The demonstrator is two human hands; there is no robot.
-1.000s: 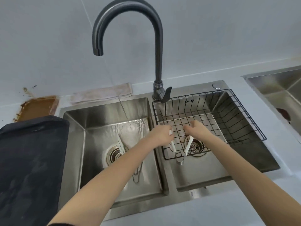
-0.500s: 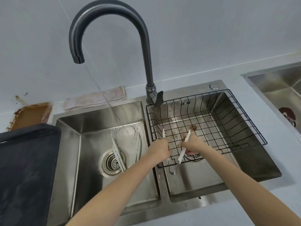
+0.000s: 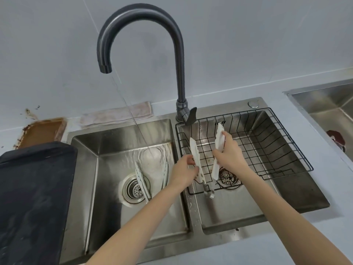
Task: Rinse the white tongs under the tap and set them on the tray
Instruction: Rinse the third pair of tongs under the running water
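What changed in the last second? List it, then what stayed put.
Both hands raised the white tongs out of the wire basket; the right hand swung its arm up toward the tap's base, spreading the arms wider. The left hand kept its grip. Water still runs; the second tongs still lie in the left basin.

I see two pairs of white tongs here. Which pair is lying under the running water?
The tongs in the left basin, lying over the drain by the stream. The other tongs are held over the wire basket by the left hand and right hand.
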